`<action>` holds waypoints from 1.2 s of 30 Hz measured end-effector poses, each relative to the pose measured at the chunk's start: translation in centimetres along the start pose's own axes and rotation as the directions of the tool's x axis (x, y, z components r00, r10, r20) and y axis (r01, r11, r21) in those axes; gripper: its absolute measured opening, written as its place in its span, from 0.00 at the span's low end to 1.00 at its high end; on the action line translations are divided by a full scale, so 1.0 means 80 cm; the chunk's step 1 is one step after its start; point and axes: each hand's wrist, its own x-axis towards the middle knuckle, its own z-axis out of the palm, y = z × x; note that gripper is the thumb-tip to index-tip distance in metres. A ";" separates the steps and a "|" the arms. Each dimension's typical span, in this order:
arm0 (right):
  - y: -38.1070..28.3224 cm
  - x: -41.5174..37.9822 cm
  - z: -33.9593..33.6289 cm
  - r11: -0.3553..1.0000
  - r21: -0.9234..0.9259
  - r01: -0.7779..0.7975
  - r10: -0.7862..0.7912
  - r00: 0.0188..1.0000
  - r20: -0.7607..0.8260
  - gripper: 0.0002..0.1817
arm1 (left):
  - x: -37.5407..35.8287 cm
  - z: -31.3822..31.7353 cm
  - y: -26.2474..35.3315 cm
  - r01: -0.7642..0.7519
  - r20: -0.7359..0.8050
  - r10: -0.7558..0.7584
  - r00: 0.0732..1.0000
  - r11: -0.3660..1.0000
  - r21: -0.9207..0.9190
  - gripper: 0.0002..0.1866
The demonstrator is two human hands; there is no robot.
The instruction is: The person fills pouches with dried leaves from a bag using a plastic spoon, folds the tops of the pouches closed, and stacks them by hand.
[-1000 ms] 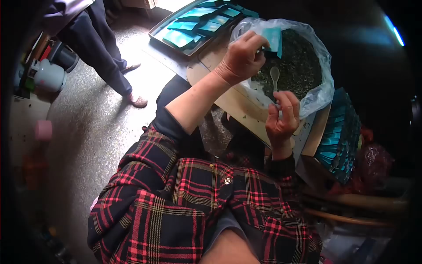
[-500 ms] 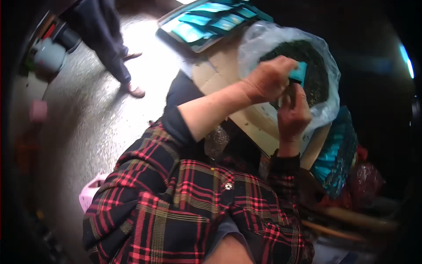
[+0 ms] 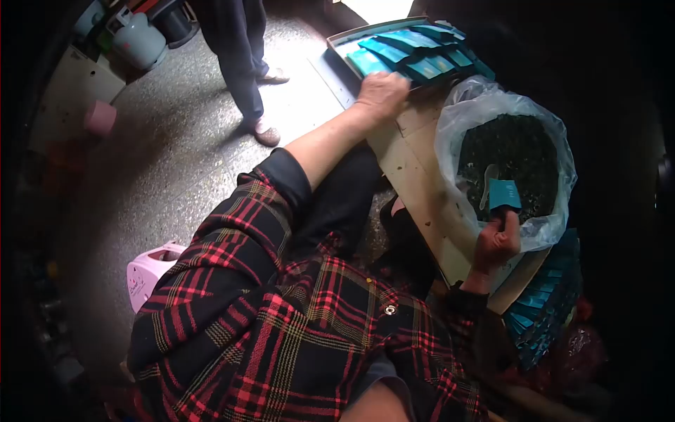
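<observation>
My right hand (image 3: 499,243) pinches the lower end of a small teal packet (image 3: 504,194), held upright over a clear plastic bag (image 3: 566,151). Dark, dry, leafy material (image 3: 508,144) fills that bag. A translucent spoon (image 3: 486,188) rests in it, just left of the packet. My left hand (image 3: 383,95) is at the near edge of a shallow cardboard tray (image 3: 336,43) containing several teal packets (image 3: 411,53). Its fingers are curled; whether anything is between them is hidden.
The bag stands on a cardboard-covered surface (image 3: 415,172). More teal packets (image 3: 545,292) are bundled at its right, by a red plastic bag (image 3: 583,352). Another person's legs (image 3: 235,56) stand on the floor beyond. A pink plastic container (image 3: 148,274) and a white gas cylinder (image 3: 138,41) are at left.
My left hand has left the bag and moved up-left to the tray. My right hand still has a teal packet over the bag, apart from the left. The view has shifted.
</observation>
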 end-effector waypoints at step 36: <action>0.016 0.055 -0.048 0.579 0.674 -0.459 0.319 0.888 0.331 0.14 | 0.026 -0.024 0.182 -0.252 -0.019 0.605 0.796 0.303 -0.919 0.32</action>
